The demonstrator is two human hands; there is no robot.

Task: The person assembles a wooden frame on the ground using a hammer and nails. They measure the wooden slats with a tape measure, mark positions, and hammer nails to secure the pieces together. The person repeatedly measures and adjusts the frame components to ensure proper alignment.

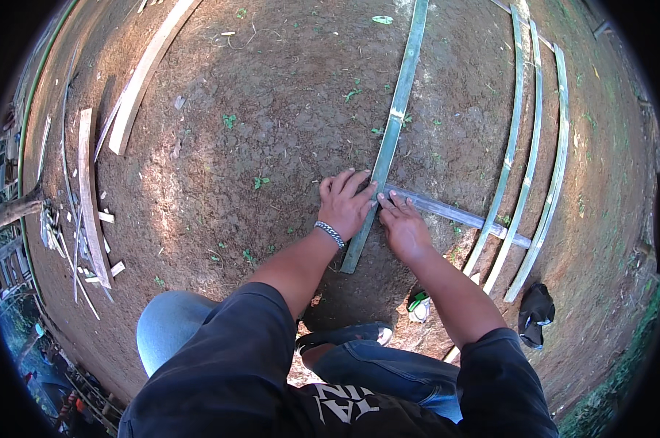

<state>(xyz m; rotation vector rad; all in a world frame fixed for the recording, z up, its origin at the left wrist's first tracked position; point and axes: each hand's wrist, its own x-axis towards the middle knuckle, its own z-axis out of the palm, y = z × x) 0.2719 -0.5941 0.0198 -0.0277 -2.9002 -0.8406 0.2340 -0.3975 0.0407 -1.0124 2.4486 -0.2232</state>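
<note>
Head view: the left hand (pixel 342 203) lies palm down with fingers spread, its tips at the left edge of a long green split-bamboo strip (pixel 404 80), not closed around it. Just beside it, the right hand (pixel 405 226) has its fingers stretched toward the strip's right edge, at the near end of a grey crosspiece (pixel 446 211); whether it pinches anything, I cannot tell. The strip passes between the hands, its long axis running away from the person and leaning right toward the far end. The crosspiece sets off from it at roughly a right angle, on the right hand's side, so that hand is the nearer one to it.

Farther right, three bamboo strips (pixel 562 109) lie along the crosspiece's other end. Near the right forearm is a small green-and-white object (pixel 418 300), its kind unclear; beyond it rests a black bundle (pixel 532 310). Well apart on the left are wooden boards (pixel 90 190).

Fingers hide the meeting of strip and crosspiece, and the top edge cuts off the strip's far end.
</note>
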